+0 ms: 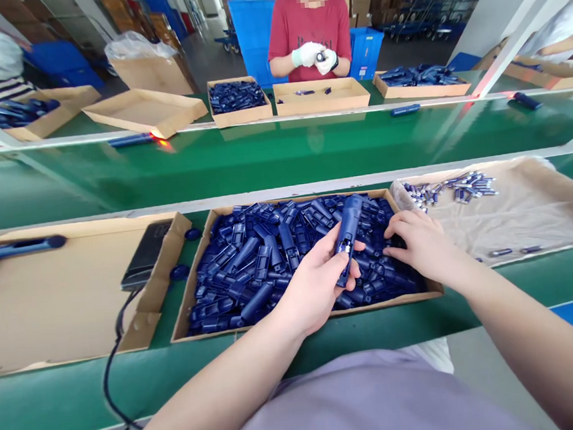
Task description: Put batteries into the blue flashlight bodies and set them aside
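My left hand (pixel 317 282) is closed around a dark blue plastic housing (pixel 350 226), tilted with its upper end away from me. Something shiny shows in an opening near its lower end, by my thumb. Beneath it lies a cardboard box (pixel 183 321) filled with loose blue plastic parts (pixel 263 260). My right hand (pixel 422 246) is at the box's right side, thumb and forefinger curved and apart over the parts. I see nothing held between them; its other fingers are partly hidden.
On the right, a lined tray (pixel 541 206) bears several small metallic pieces (pixel 472 185). A cardboard tray (pixel 48 309) on the left holds a black device (pixel 147 254) with a cable (pixel 113 357). Across the green conveyor belt (pixel 271 153), a gloved person (pixel 308 32) handles a small part.
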A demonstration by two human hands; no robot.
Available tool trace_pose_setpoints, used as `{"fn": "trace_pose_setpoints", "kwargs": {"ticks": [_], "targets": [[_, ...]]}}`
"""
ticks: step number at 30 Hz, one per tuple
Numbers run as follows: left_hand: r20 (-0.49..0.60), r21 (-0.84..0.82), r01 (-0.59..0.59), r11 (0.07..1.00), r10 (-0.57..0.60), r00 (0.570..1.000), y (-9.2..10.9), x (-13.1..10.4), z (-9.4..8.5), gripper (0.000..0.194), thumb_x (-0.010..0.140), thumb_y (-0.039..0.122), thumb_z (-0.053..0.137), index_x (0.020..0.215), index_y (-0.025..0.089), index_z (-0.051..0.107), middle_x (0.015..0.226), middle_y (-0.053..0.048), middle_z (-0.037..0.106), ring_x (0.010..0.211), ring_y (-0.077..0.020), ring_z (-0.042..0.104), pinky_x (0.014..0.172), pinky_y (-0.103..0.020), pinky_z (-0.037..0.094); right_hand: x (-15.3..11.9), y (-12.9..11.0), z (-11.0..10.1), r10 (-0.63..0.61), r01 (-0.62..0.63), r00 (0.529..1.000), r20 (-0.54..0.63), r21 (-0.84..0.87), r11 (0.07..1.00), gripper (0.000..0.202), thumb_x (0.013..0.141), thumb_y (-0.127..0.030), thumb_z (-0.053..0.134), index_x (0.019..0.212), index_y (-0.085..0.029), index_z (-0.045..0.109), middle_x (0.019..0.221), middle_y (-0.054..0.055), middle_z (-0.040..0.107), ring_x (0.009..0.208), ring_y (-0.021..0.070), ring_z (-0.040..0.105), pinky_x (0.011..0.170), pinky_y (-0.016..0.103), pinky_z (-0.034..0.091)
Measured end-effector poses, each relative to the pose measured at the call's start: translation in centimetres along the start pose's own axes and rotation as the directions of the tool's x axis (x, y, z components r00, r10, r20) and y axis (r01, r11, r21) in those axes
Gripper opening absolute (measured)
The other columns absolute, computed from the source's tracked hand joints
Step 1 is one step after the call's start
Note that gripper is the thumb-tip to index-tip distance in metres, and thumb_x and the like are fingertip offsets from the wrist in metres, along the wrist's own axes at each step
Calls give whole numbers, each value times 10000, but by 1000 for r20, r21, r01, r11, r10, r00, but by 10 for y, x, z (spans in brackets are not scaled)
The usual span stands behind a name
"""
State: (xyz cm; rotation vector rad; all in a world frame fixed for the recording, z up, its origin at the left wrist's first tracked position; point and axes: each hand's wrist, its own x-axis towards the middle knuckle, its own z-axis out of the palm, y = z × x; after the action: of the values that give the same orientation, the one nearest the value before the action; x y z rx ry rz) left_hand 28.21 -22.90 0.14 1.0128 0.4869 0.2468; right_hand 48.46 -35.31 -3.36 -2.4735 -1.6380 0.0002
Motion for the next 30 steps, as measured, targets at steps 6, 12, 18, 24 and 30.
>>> {"fn": "trace_pose_setpoints", "kwargs": {"ticks": [6,12,18,24,30], "targets": [[9,-219,93,971,-93,996,3,0,2,454,912,193,486,1366,188,496,998,-109,634,663,-106,525,519,-186,388,-17,12,-7,123,-169,986,117,647,743,261,846,-395,632,992,-208,523,708,1,589,662,173,607,631,310,492],[86,-308,207,929,-190,978,0,0,4,449,922,184,485,1368,226,509,941,-90,632,679,-111,571,584,-197,479,-27,-21,-15,216,150,949,-231,930,335,229,830,-222,700,1039,-221,606,1015,43,625,838,144,654,734,282,562],[178,-307,220,926,-171,969,-5,-1,1,366,929,273,549,1294,240,559,1032,-85,602,737,-137,612,589,-238,545,-26,-54,-19,45,213,974,-223,963,162,172,880,-171,642,1023,-255,688,1100,56,625,1100,188,597,932,364,539],[239,-332,237,913,-162,957,-5,-2,0,300,958,302,510,1240,230,584,1042,-79,596,758,-130,616,654,-264,571,-30,-61,-31,133,98,980,-151,935,342,282,914,-236,623,1163,-354,686,1112,-6,690,1018,166,662,922,333,564],[213,-389,242,889,-169,962,-9,-1,2,356,959,257,515,1315,245,516,891,-51,612,757,-145,640,762,-321,566,-34,-70,-41,-9,125,987,-158,741,660,336,923,-216,587,1217,-357,667,1173,-41,671,992,146,676,847,231,578]]}}
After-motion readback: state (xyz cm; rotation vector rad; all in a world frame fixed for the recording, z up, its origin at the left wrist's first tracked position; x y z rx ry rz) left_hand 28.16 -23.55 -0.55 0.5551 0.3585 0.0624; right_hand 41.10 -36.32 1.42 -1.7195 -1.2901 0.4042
